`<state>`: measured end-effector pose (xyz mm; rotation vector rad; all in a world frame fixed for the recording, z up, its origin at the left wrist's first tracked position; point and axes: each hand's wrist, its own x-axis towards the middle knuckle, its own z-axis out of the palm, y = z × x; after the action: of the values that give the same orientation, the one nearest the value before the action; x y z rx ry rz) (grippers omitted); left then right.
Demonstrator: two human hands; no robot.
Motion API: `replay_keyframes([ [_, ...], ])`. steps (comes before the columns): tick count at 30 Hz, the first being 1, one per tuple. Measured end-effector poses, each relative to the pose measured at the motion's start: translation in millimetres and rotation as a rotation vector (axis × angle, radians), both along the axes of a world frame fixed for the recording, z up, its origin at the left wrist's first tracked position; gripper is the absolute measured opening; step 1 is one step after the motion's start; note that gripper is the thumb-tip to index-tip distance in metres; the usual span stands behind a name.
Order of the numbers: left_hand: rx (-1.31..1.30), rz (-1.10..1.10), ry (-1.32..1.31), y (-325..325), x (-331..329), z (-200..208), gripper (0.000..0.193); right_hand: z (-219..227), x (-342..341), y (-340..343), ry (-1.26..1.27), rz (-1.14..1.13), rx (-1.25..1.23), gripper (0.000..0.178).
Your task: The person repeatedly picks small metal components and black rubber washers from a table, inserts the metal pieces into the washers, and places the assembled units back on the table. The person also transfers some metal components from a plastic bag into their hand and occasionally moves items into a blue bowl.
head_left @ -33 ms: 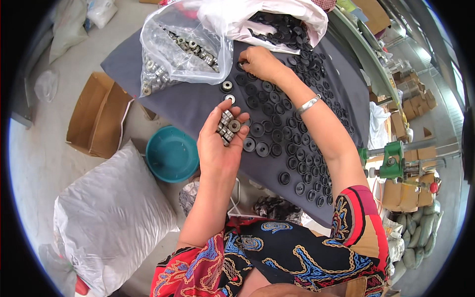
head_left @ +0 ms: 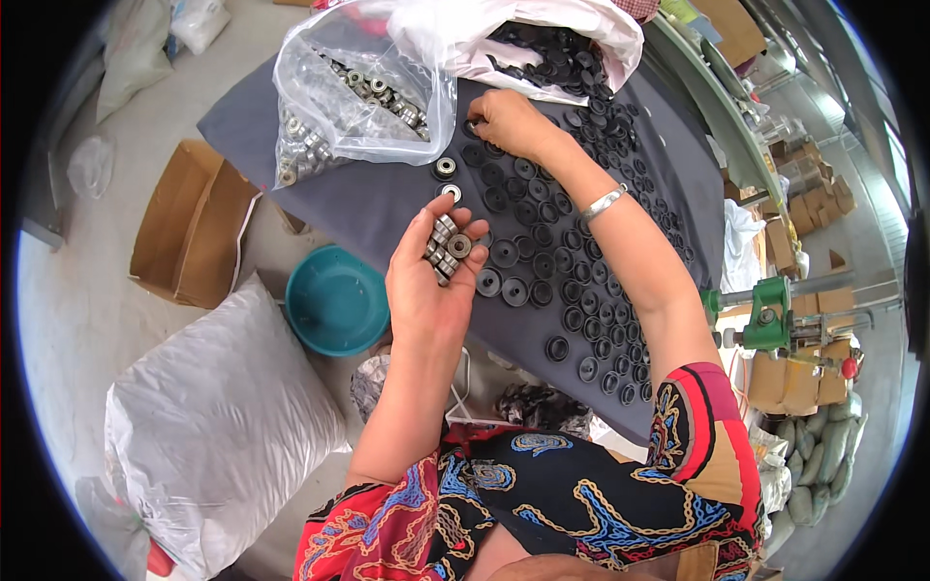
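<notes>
My left hand (head_left: 428, 290) is cupped palm-up around several small metal ball bearings (head_left: 447, 254). Just past its fingertips, two black round plastic wheels sit on the dark cloth, each with a bearing (head_left: 445, 166) in its middle. Farther off, my right hand (head_left: 511, 122) reaches over the cloth, its fingers closed on the edge of a dark round piece (head_left: 474, 123) that looks like another plastic wheel; the fingers cover most of it. Many more black plastic wheels (head_left: 504, 253) lie spread under and beside my right forearm.
A clear plastic bag (head_left: 363, 126) of bearings stands at the table's far left, beside a white sack (head_left: 620, 39) spilling black wheels. On the floor to the left are a teal basin (head_left: 337, 300), a cardboard box (head_left: 184, 232) and a bulky white sack (head_left: 213, 416). Green machinery (head_left: 770, 315) stands right.
</notes>
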<state>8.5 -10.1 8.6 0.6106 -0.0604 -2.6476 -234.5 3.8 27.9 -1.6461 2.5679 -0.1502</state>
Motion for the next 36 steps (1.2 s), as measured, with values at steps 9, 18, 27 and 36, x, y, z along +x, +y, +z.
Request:
replay_keyframes([
  [9, 0.010, 0.026, -0.011, 0.5, -6.4, -1.2, 0.034, 0.8, 0.1, 5.9, 0.127, 0.110, -0.054, 0.017],
  [18, -0.003, -0.074, 0.017, 9.0, -12.0, -11.2, 0.024, 44.2, 112.8, 62.1, -0.108, 0.456, -0.245, 0.016],
  [27, -0.339, -0.121, -0.080, 23.5, -9.9, 7.9, 0.016, 46.0, 120.8, 84.4, -0.193, 0.292, -0.266, 0.029],
  [36, -0.332, -0.115, -0.126, 26.9, -12.4, -2.7, 0.022, 46.2, 130.0, 89.8, -0.072, 0.219, -0.239, 0.024],
])
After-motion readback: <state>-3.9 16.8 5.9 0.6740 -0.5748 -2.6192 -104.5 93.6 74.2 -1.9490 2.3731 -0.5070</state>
